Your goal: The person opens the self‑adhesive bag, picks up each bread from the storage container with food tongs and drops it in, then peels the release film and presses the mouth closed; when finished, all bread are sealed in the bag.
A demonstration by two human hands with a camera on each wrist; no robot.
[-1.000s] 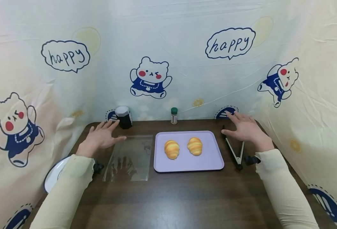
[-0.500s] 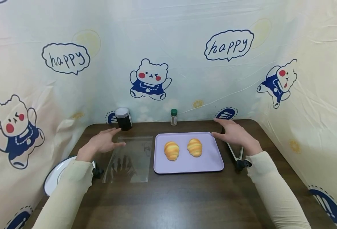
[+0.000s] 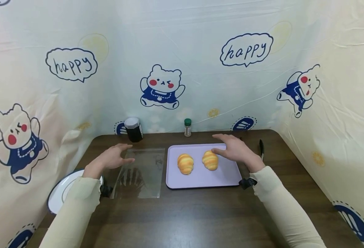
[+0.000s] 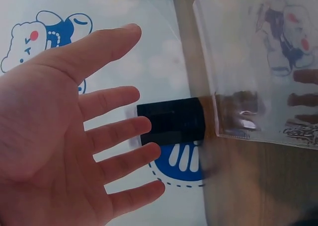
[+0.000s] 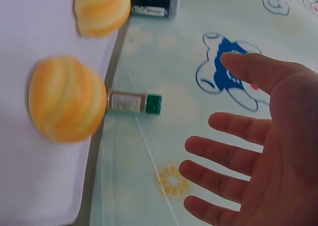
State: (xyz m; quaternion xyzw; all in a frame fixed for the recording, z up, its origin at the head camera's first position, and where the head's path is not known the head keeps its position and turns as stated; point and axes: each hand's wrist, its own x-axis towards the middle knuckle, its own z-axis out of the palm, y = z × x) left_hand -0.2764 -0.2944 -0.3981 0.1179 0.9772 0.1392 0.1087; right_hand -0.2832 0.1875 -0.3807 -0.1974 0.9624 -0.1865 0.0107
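Two croissant-style rolls sit side by side on the lilac tray (image 3: 222, 177) near the middle of the counter (image 3: 182, 220); neither is gripped. My right hand (image 3: 237, 148) hangs above the far right part of the tray, its thumb tip overlapping the top of the right roll (image 3: 210, 162) from the head view. The right wrist view shows those fingers (image 5: 223, 155) spread wide and holding nothing, with both rolls apart from them. The left roll (image 3: 185, 164) lies on the tray's left half. My left hand (image 3: 110, 157) hovers by the far left corner of the clear plastic bag (image 3: 148, 175), which lies flat just left of the tray; its fingers (image 4: 119, 130) are likewise spread and bare. Behind stand the grey-lidded dark jar (image 3: 134, 131) and the green-capped shaker bottle (image 3: 187, 127). At left, the blue-rimmed white plate (image 3: 56, 196) is partly covered by my sleeve (image 3: 83, 196). Step in hand, as I judge it: approach, before any grasp. If the right roll is meant, the next move calls for lowering the right fingers around its sides and closing lightly, since it looks soft; the bag, being thin, would want a careful edge pinch from the left.
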